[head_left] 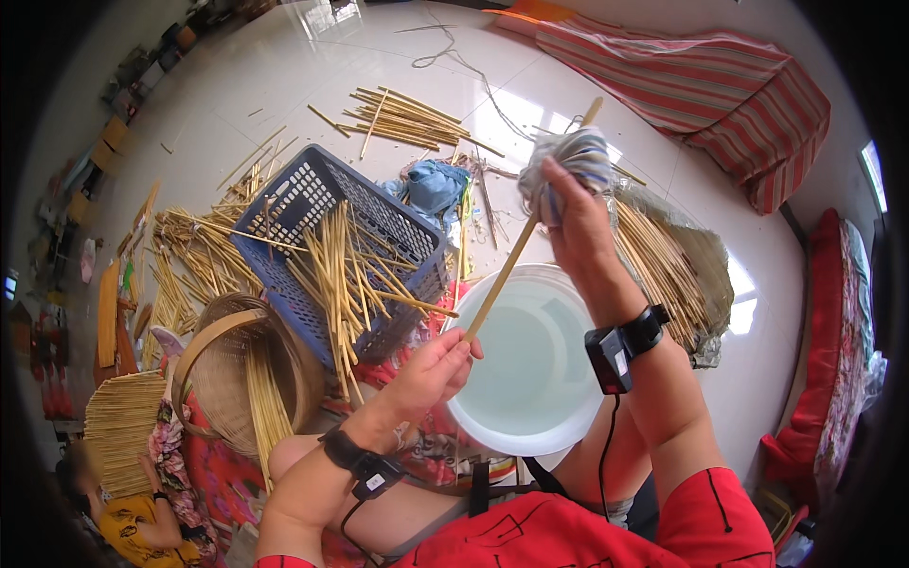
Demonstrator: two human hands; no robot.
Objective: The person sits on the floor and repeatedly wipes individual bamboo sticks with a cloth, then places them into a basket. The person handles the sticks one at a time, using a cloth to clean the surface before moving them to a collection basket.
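Note:
A long, thin tan stick (507, 270), perhaps bamboo or cane, slants up and away over a white bucket (524, 443) of cloudy water. Its near end is pinched in my left hand (428, 381), above the bucket's left rim. Higher up, my right hand (585, 237) grips a striped white and blue-grey cloth (579, 156) bunched around the stick. The stick's far tip pokes out beyond the cloth. My right fingers are partly hidden behind the cloth.
Left of the bucket, a blue-grey plastic crate (298, 204) holds many sticks. A woven basket (308, 364) stands beside it. More sticks (663, 260) lie on sheeting at right, others (407, 118) on the tiled floor. Another person (142, 525) sits at lower left.

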